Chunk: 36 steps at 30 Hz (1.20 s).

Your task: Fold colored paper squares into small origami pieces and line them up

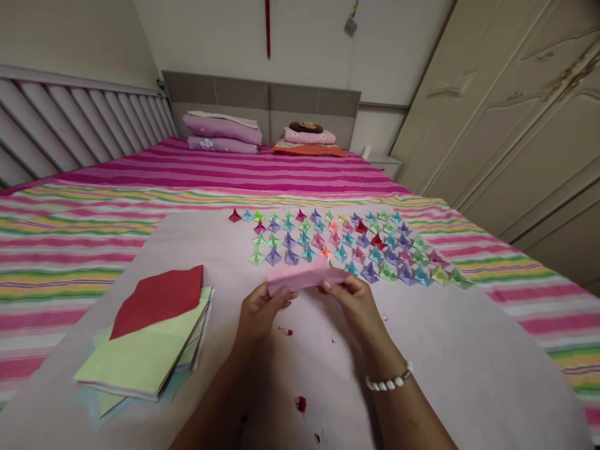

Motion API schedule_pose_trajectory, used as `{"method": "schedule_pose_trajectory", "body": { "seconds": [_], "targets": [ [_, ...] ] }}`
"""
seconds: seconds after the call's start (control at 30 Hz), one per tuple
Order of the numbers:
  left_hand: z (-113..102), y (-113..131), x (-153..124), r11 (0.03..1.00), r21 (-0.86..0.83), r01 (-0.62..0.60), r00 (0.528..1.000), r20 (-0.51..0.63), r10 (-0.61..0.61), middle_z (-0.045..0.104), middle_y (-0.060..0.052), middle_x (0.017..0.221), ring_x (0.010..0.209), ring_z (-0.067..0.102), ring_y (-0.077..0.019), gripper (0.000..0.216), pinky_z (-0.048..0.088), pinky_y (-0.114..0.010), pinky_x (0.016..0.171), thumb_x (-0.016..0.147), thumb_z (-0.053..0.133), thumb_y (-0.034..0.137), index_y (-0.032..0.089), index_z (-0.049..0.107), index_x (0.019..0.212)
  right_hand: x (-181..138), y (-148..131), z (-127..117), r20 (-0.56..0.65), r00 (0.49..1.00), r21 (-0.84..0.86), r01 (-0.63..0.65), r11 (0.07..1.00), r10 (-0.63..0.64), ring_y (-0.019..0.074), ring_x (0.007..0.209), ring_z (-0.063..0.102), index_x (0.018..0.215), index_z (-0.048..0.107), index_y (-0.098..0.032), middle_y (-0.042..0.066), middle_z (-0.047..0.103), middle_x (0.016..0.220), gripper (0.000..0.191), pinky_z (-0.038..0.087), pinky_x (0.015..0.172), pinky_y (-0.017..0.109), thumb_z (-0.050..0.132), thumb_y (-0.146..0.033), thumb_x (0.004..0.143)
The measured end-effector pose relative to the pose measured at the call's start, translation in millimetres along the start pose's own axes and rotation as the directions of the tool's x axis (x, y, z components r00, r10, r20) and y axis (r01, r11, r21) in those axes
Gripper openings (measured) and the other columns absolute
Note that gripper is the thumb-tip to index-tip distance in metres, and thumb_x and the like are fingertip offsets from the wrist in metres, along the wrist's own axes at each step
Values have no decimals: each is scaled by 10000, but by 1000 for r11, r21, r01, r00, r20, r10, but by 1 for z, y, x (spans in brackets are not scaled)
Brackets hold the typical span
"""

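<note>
The left hand (pixel 263 307) and right hand (pixel 352 301), apart, pinch the pink paper (pixel 296 275) at its nine and three o'clock ends; matched edges and light, even pressure should keep creases true. Folded shapes (pixel 376 255) stand from twelve to two, the stack (pixel 145 355) near eight.

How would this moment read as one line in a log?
left hand: holds pink paper | right hand: holds its other end | beyond: rows of folded paper pieces | at left: stacked colored sheets
</note>
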State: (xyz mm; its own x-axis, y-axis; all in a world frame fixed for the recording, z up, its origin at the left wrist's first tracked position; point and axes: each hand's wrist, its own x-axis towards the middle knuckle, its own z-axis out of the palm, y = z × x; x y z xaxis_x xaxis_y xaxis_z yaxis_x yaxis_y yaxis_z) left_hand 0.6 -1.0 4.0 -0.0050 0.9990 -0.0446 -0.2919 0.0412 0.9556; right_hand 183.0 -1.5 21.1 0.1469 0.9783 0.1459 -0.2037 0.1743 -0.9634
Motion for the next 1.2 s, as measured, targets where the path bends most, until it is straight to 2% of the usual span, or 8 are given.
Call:
{"method": "schedule_pose_trajectory", "body": {
  "seconds": [0.2, 0.4, 0.57, 0.67, 0.83, 0.97, 1.07, 1.2],
  "targets": [
    [0, 1, 4, 984, -177, 7, 998, -63, -19, 723, -40, 856, 786, 650, -138, 309, 555, -280, 799, 676, 788, 408, 135, 703, 792, -1, 3, 1, -5, 997, -5, -74, 997, 74, 159, 648, 613, 709, 735, -187, 20, 687, 657, 218, 500, 686, 301, 804, -392, 682],
    [2, 5, 2, 975, -222, -18, 992, -125, -10, 685, -15, 739, 730, 636, -129, 315, 551, -268, 756, 671, 789, 413, 133, 662, 737, -3, 0, 6, 19, 990, -3, -137, 991, 137, 167, 660, 638, 729, 727, -187, 25, 702, 685, 263, 510, 702, 307, 803, -433, 675],
    [0, 4, 3, 972, -229, -44, 988, -151, 9, 654, 0, 708, 710, 627, -128, 346, 547, -293, 771, 657, 787, 442, 137, 627, 688, -3, 0, 7, -2, 979, 56, -205, 977, 206, 143, 604, 611, 580, 667, -182, -12, 631, 583, 301, 496, 678, 284, 844, -423, 606],
    [-3, 0, 5, 988, -138, -65, 987, -154, 44, 701, -48, 844, 851, 651, -184, 337, 518, -338, 865, 725, 721, 479, 148, 660, 742, -2, 0, 7, 10, 981, 60, -196, 979, 196, 145, 609, 595, 565, 654, -187, 2, 646, 619, 310, 490, 653, 285, 829, -437, 617],
    [-6, 1, 5, 978, 82, -190, 972, -122, 199, 636, -93, 1244, 1274, 488, -250, 307, 397, -311, 1030, 724, 735, 397, 180, 731, 941, -1, 2, 6, -46, 998, -91, -40, 995, 36, 210, 881, 613, 568, 675, -190, 72, 693, 1030, 296, 480, 716, 303, 788, -448, 662],
    [-5, 6, 1, 991, 87, -104, 990, -84, 111, 724, -84, 1007, 989, 638, -235, 356, 492, -299, 848, 634, 802, 368, 155, 739, 913, 0, 0, 3, -60, 995, -191, 66, 979, -79, 256, 1040, 587, 567, 688, -198, 87, 687, 1058, 279, 443, 865, 353, 766, -435, 691],
    [-5, 7, 0, 999, 19, -43, 994, -100, 44, 734, -63, 884, 812, 649, -192, 362, 511, -278, 734, 644, 798, 388, 138, 730, 896, -2, -4, 3, -23, 996, -226, 76, 971, -84, 200, 811, 602, 618, 716, -203, 54, 694, 837, 212, 446, 737, 319, 784, -395, 677],
    [-5, 9, 0, 999, -37, 20, 997, -75, -23, 730, -57, 839, 721, 647, -164, 406, 514, -250, 647, 636, 803, 398, 133, 721, 932, -4, -8, 5, 11, 997, -73, -72, 995, 73, 120, 536, 499, 672, 725, -197, -11, 619, 581, 212, 383, 542, 259, 821, -379, 621]
  ]
}}
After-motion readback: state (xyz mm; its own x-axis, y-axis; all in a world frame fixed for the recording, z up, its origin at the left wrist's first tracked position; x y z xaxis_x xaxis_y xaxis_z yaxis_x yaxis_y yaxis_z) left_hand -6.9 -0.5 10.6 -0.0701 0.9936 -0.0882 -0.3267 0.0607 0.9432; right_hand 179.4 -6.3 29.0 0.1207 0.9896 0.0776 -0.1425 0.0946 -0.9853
